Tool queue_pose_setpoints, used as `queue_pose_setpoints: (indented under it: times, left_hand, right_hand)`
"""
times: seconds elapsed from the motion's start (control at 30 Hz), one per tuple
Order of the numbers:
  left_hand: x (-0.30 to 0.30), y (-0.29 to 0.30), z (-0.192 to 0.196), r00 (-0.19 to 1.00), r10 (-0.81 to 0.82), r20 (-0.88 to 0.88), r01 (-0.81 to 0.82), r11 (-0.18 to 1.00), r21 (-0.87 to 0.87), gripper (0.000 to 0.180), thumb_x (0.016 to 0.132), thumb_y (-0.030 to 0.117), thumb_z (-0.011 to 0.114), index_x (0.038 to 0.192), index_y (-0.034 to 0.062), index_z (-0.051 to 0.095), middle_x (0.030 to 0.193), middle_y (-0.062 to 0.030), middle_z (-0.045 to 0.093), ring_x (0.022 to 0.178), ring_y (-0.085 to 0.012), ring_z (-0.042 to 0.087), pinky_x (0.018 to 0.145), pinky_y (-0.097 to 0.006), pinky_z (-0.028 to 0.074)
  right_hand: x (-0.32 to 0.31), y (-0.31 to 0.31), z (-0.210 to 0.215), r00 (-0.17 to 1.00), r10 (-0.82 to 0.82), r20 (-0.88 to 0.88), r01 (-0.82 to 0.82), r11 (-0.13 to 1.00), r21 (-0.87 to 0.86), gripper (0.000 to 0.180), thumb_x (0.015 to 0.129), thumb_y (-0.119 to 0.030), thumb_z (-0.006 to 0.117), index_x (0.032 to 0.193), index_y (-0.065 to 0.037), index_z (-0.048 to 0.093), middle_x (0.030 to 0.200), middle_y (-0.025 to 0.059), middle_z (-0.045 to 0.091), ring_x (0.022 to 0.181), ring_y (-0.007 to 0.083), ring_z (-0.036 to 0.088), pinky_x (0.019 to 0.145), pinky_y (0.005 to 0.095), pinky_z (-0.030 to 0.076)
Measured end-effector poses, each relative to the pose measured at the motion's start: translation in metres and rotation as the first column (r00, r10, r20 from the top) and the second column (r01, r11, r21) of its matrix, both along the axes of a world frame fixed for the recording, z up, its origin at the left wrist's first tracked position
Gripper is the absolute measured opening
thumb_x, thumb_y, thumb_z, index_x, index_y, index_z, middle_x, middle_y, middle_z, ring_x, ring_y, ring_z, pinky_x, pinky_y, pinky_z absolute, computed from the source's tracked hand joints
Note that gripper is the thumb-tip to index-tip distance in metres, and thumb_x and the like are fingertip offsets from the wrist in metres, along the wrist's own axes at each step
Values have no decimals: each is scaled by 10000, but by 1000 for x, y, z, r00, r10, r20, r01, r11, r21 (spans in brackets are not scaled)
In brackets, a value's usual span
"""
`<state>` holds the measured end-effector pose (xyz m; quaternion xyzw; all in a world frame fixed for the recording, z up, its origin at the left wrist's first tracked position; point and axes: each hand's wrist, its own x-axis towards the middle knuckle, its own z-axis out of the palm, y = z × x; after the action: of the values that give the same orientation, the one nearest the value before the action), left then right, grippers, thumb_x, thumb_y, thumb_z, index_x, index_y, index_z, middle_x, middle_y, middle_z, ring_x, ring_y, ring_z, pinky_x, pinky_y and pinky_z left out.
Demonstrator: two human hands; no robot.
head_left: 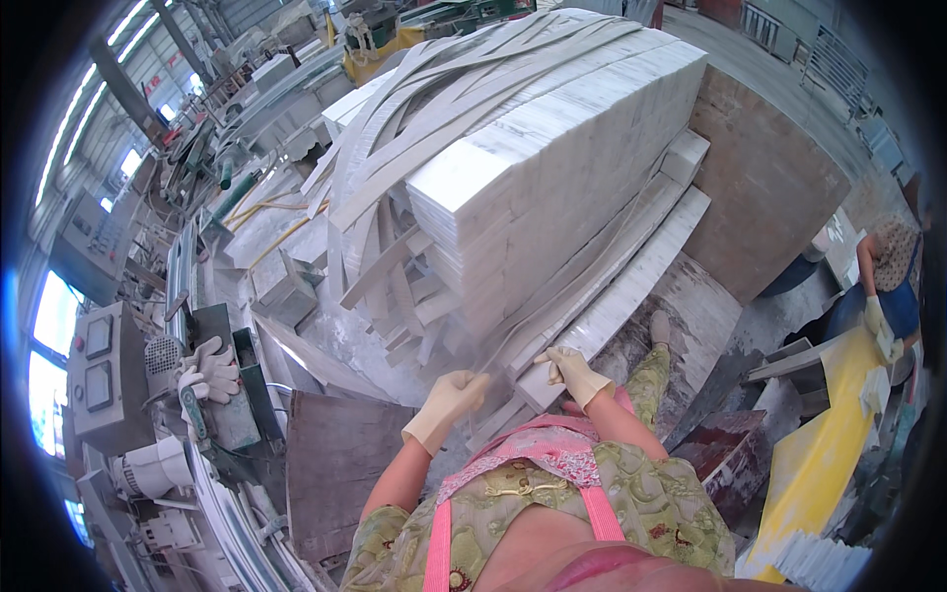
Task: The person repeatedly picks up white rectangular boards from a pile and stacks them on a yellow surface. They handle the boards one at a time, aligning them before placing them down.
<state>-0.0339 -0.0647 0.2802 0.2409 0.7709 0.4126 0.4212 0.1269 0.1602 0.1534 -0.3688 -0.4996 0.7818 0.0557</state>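
Both my hands wear cream rubber gloves and are raised in front of my pink apron (538, 444). My left hand (454, 402) is closed, fingers curled in; whatever it may hold does not show. A short way to its right, my right hand (578, 375) is closed too, its fingertips pinched above the near end of a long white stone strip (631, 281). Whether it grips anything is too small to tell. Beyond my hands rises a large stack of white stone slabs (562, 187), with long thin grey strips (444, 138) draped over its top and left side.
Broken stone pieces (409, 286) lie left of the stack. Further left are a grey control box (104, 375) and white work gloves (209, 373) on a green machine. A brown board (755, 183) lies right. Another gloved person (883, 266) works beside a yellow sheet (819, 444).
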Motion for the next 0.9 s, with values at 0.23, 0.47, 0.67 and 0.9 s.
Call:
queue_pose_setpoints:
  times: [0.23,0.47,0.67,0.9]
  left_hand:
    - [5,7,12,1000,9,25,-10,998,57,365,990,330,675,741,66,628,620,9,611,542,-67,535,522,-235,399]
    - [13,17,51,994,12,105,-24,993,118,364,985,318,697,725,76,617,621,25,593,553,-53,522,513,-237,388]
    - [8,30,110,998,-9,-61,19,985,171,315,956,231,730,708,72,618,637,28,610,576,-42,530,514,-233,390]
    - [-43,41,184,541,346,-767,252,803,540,114,906,90,726,811,29,712,886,-76,763,801,-166,702,753,-317,536]
  right_hand:
    - [4,3,-4,999,-39,5,39,999,11,401,1068,-296,494,914,-12,732,491,21,520,390,116,455,411,289,471]
    - [9,5,3,997,-78,8,78,996,30,495,1054,-420,528,810,-20,690,457,39,484,362,144,437,398,304,462]
    - [11,11,7,994,-85,70,85,996,-4,531,1040,-463,558,763,-22,663,447,45,471,336,145,408,400,305,486]
    - [14,17,6,995,-90,40,89,996,26,499,1042,-429,567,782,-17,675,447,32,476,332,143,419,411,298,505]
